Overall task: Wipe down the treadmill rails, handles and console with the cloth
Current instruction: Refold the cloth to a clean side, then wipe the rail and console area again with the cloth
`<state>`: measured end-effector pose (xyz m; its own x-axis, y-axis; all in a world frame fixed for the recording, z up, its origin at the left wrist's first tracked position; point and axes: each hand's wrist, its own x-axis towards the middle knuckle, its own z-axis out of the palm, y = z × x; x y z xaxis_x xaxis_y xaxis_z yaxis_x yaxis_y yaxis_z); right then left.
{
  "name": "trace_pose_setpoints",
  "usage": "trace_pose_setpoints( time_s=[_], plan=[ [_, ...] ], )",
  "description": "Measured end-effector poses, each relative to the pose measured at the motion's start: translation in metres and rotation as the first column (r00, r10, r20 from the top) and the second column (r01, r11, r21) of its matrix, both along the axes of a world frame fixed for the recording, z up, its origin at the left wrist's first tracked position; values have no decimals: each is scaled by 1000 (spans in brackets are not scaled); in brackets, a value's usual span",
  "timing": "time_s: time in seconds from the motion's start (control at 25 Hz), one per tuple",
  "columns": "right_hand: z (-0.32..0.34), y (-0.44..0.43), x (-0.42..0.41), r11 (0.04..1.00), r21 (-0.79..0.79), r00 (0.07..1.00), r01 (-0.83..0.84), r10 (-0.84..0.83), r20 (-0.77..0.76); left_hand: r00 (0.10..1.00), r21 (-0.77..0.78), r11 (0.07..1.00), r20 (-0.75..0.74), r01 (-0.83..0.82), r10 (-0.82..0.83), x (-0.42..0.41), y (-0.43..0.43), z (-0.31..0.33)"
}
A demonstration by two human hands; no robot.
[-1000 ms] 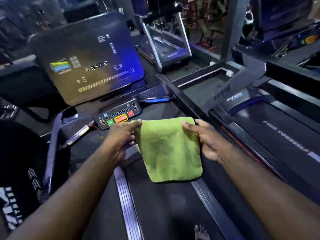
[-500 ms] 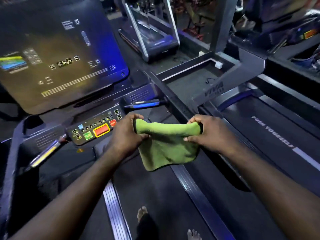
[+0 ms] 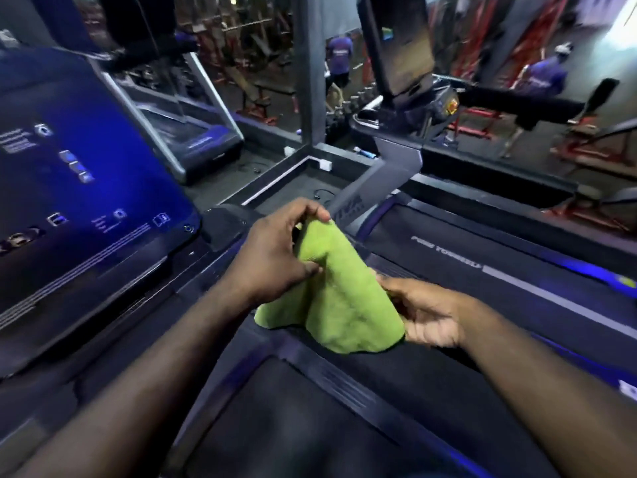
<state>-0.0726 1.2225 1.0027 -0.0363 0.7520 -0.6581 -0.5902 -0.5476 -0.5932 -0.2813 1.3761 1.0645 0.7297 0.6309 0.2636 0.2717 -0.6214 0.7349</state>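
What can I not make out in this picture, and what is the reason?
Head view:
- Text on the screen: blurred and too small; the left edge cuts the screen.
- The right hand: fingertips partly behind the cloth.
- Lettering on the next belt: blurred.

Left hand (image 3: 272, 257) above right hand (image 3: 427, 313), both in pinch grips.

Neighbouring treadmill (image 3: 482, 260) on the right, grey pillar (image 3: 312, 74) ahead, purple-shirted person (image 3: 339, 53) beyond, red frames (image 3: 582, 155) far right.

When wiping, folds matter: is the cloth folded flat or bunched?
Bunched: cloth hangs peaked from left hand, right hand holding its edge.
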Motion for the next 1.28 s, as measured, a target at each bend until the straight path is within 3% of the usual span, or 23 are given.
trace_pose_setpoints(
  time_s=[0.08, 0.24, 0.32, 0.44, 0.48, 0.56, 0.64, 0.68, 0.72, 0.76, 0.8, 0.84, 0.88, 0.92, 0.96, 1.0, 1.04, 1.12, 1.16, 1.2, 1.28],
  plan=[
    [-3, -4, -1, 995, 28, 988, 96, -92, -125, 997, -17, 997, 14, 74, -74, 7, 7, 4],
    [3, 1, 25, 925, 174, 928, 337, -358, 106, 997, 102, 995, -78, 15, -7, 15, 26, 1],
    [9, 2, 37, 895, 317, 889, 313, -394, 235, 993, 182, 981, -88, -65, 82, 18, 32, -6],
    [15, 8, 52, 876, 471, 833, 109, -339, 438, 980, 262, 954, -93, -146, 175, 30, 41, -14],
    [14, 14, 58, 881, 472, 756, 23, -325, 569, 977, 295, 943, -96, -154, 189, 36, 45, -13],
    [8, 32, 71, 925, 361, 482, -120, -263, 836, 972, 361, 919, -104, -160, 210, 49, 58, -9],
    [3, 52, 87, 952, 232, 246, -197, -181, 952, 969, 400, 905, -125, -146, 212, 59, 71, -7],
    [0, 61, 96, 954, 193, 178, -229, -154, 972, 968, 367, 917, -130, -155, 215, 65, 78, -9],
    [-3, 69, 107, 949, 209, 168, -237, -171, 971, 973, 247, 954, -109, -172, 204, 70, 83, -10],
    [-6, 76, 116, 938, 273, 249, -215, -218, 944, 983, 26, 984, -53, -175, 176, 74, 87, -10],
    [-9, 81, 121, 909, 391, 443, -145, -294, 847, 988, -248, 961, 57, -122, 140, 78, 88, -11],
    [-10, 85, 121, 855, 518, 686, -4, -375, 623, 976, -476, 878, 166, -44, 139, 82, 88, -13],
    [-10, 91, 117, 806, 564, 845, 179, -420, 331, 957, -625, 781, 232, 11, 172, 86, 87, -20],
    [-14, 95, 111, 767, 560, 874, 313, -463, 146, 948, -693, 721, 242, 19, 207, 91, 87, -28],
    [-21, 99, 103, 738, 549, 850, 392, -520, 91, 939, -742, 670, 236, 7, 252, 97, 86, -36],
    [-28, 101, 94, 714, 551, 783, 432, -600, 164, 926, -756, 653, 214, -45, 312, 102, 83, -43],
    [-35, 104, 85, 700, 557, 660, 447, -679, 323, 910, -737, 664, 180, -127, 374, 109, 81, -52],
    [-47, 104, 62, 699, 601, 238, 387, -705, 668, 901, -580, 765, 116, -281, 419, 124, 71, -61],
    [-51, 104, 45, 727, 623, 59, 289, -663, 746, 915, -506, 811, 96, -294, 392, 130, 63, -61],
    [-56, 105, 26, 768, 621, -36, 158, -624, 781, 931, -477, 834, 82, -277, 356, 133, 55, -62],
    [-59, 105, -6, 832, 553, -7, -40, -554, 832, 964, -520, 831, 51, -198, 261, 130, 47, -69]
  ],
)
